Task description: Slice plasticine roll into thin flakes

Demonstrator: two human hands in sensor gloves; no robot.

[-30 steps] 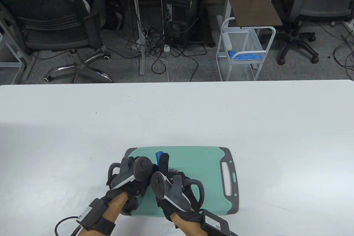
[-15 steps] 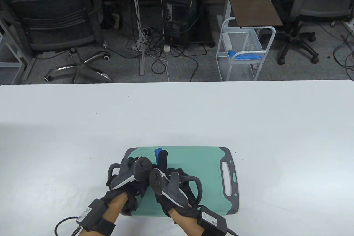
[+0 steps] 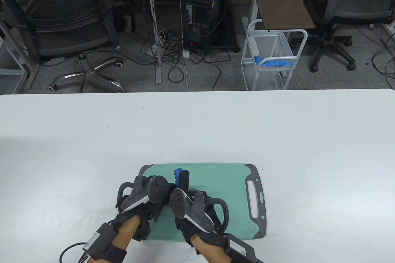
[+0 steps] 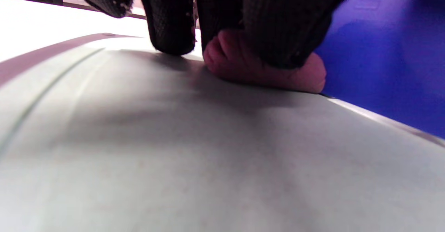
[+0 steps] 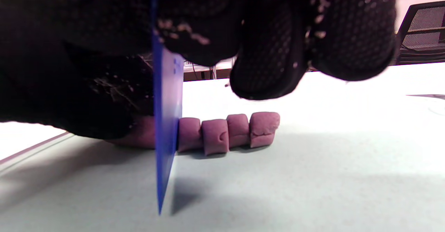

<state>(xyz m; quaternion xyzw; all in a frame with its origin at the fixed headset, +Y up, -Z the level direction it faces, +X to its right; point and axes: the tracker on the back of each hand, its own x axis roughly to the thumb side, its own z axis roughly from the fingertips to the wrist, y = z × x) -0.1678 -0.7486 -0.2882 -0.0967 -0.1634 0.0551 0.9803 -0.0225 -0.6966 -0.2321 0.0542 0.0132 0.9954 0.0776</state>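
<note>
A pink-purple plasticine roll (image 4: pixel 243 68) lies on the green cutting board (image 3: pixel 228 182). My left hand (image 3: pixel 145 193) holds the roll down, with gloved fingers (image 4: pixel 278 23) pressing on top of it. My right hand (image 3: pixel 188 198) grips a thin blue plastic cutter (image 5: pixel 167 120). The cutter stands upright with its edge on the board, set through the roll. Several cut pieces (image 5: pixel 226 131) sit in a row to the right of the blade. The uncut part (image 5: pixel 144 134) is to its left, under my left hand. The cutter's tip (image 3: pixel 178 173) shows above my hands in the table view.
The board has a grey rim and a handle slot (image 3: pixel 254 198) on its right side. It lies near the front of the white table (image 3: pixel 277 127). Beyond the far edge are office chairs, a wire cart (image 3: pixel 271 56) and cables on the floor.
My right hand and the cutter shifted slightly left and then back. My left hand slid a little toward the near edge. A chair in the background moved.
</note>
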